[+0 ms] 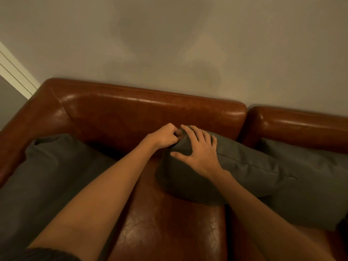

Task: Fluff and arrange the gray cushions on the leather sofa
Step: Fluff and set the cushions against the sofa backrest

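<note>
Gray cushion being shaped against the sofa back.
Left hand (163,136) pinches the top corner of the middle cushion (235,166) on the leather sofa (150,108); right hand (197,149) lies flat on it, fingers spread. Next, likely pulling that corner upright and plumping.

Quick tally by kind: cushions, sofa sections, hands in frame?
Gray cushions: 3: left cushion, middle cushion, right cushion
Leather sofa backrest sections: 2: main backrest, right backrest
Hands: 2: left hand pinches the middle cushion's corner, right hand rests on it
Total: 7
</note>
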`<state>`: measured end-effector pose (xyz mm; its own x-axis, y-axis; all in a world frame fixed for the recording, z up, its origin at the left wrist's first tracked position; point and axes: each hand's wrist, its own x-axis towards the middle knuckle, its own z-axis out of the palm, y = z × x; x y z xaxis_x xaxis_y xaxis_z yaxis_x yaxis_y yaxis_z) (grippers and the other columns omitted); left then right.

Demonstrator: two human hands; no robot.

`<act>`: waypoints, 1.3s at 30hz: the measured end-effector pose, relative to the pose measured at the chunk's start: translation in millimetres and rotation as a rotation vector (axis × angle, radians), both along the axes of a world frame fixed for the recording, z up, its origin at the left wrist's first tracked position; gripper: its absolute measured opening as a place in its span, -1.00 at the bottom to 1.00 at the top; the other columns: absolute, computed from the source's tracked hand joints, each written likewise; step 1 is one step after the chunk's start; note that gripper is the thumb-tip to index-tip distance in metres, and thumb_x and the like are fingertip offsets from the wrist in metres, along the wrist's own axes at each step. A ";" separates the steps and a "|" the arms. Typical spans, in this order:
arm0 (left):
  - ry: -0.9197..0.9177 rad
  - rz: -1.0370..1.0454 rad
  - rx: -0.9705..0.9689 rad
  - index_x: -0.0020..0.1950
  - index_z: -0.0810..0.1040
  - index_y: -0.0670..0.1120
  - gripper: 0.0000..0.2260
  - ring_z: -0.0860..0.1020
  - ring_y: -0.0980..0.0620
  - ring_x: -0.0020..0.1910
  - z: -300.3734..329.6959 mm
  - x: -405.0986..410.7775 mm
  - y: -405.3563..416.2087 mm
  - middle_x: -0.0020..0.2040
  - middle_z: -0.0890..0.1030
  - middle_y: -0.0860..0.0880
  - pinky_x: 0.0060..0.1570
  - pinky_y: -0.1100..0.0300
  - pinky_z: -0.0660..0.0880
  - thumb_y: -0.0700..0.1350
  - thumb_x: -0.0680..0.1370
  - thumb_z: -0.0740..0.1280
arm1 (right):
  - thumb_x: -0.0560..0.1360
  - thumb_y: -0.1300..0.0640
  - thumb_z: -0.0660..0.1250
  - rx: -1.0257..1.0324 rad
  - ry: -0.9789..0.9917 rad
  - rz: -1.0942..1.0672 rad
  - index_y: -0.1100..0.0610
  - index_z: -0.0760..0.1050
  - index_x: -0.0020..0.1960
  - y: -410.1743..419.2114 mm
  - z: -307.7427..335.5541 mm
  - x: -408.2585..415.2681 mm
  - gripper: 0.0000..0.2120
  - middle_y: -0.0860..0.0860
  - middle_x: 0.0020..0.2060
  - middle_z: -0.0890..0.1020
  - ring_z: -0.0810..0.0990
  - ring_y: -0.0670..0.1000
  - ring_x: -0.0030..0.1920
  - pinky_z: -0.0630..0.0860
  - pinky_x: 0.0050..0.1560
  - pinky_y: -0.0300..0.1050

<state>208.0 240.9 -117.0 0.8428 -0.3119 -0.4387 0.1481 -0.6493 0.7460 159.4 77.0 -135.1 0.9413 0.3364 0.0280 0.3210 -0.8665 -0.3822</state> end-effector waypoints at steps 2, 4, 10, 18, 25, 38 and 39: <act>-0.004 -0.025 0.000 -0.08 0.65 -0.23 -0.80 0.59 -0.17 -0.11 -2.8 -1.9 2.1 -0.01 0.64 -0.24 -0.12 -0.09 0.58 -0.40 0.52 0.24 | 0.41 -0.42 0.24 -0.005 -0.010 0.018 -0.14 -0.01 0.57 -2.0 -2.7 -4.4 -0.14 -0.05 0.54 0.17 0.13 0.10 0.51 0.00 0.47 0.27; -0.057 -0.069 0.003 -0.12 0.65 -0.16 -0.76 0.56 -0.06 -0.09 -1.9 -5.2 0.6 0.06 0.62 -0.18 -0.12 0.07 0.52 -0.41 0.51 0.24 | 0.42 -0.37 0.30 0.003 -0.028 -0.001 -0.10 0.00 0.57 -3.3 -4.0 -9.2 -0.13 -0.05 0.53 0.19 0.15 0.08 0.50 -0.01 0.48 0.24; -0.278 -0.141 0.085 -0.05 0.70 -0.19 -0.84 0.53 0.02 -0.07 6.9 -1.1 12.5 -0.06 0.54 0.00 0.02 0.04 0.49 -0.22 0.56 0.32 | 0.40 -0.44 0.23 -0.019 -0.138 -0.028 -0.08 0.10 0.55 -8.7 -4.9 -10.3 -0.15 -0.04 0.45 0.36 0.36 0.07 0.37 0.23 0.36 0.18; -0.382 -0.174 0.153 0.03 0.70 -0.10 -0.85 0.49 0.09 -0.11 55.6 15.2 37.4 -0.09 0.52 0.01 -0.11 0.24 0.33 -0.09 0.56 0.37 | 0.38 -0.49 0.19 -0.011 -0.141 -0.019 -0.06 0.17 0.53 -16.2 -4.1 -9.6 -0.15 -0.10 0.41 0.39 0.38 0.00 0.34 0.21 0.34 0.08; -0.405 0.012 0.051 0.13 0.59 -0.03 -0.85 0.51 0.03 0.10 26.2 -7.7 45.6 0.08 0.54 -0.03 0.17 0.09 0.44 -0.11 0.58 0.34 | 0.38 -0.47 0.20 0.018 -0.149 -0.043 -0.05 0.24 0.49 -6.6 -7.4 -13.5 -0.18 -0.09 0.35 0.45 0.43 0.02 0.27 0.25 0.30 0.11; -0.322 -0.046 0.025 0.21 0.62 -0.11 -0.77 0.55 0.12 0.15 26.8 -11.8 27.0 0.14 0.64 -0.01 0.17 0.30 0.41 -0.20 0.56 0.35 | 0.46 -0.44 0.13 0.172 0.022 -0.248 -0.14 0.44 0.10 4.7 28.3 -6.3 -0.55 -0.19 0.05 0.49 0.43 0.06 0.16 0.21 0.32 0.25; -0.280 -0.082 0.015 0.21 0.62 -0.09 -0.77 0.55 0.14 0.15 29.7 -8.7 29.0 0.13 0.65 0.02 0.17 0.29 0.42 -0.19 0.56 0.35 | 0.50 -0.37 0.17 0.199 0.026 -0.234 -0.12 0.47 0.08 4.7 29.1 -4.7 -0.62 -0.20 0.00 0.49 0.45 0.04 0.15 0.21 0.33 0.27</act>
<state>199.3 270.0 -87.4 0.9038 -0.3796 -0.1975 -0.1160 -0.6617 0.7407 154.7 81.7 -105.9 0.9938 0.1007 0.0466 0.1095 -0.8228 -0.5576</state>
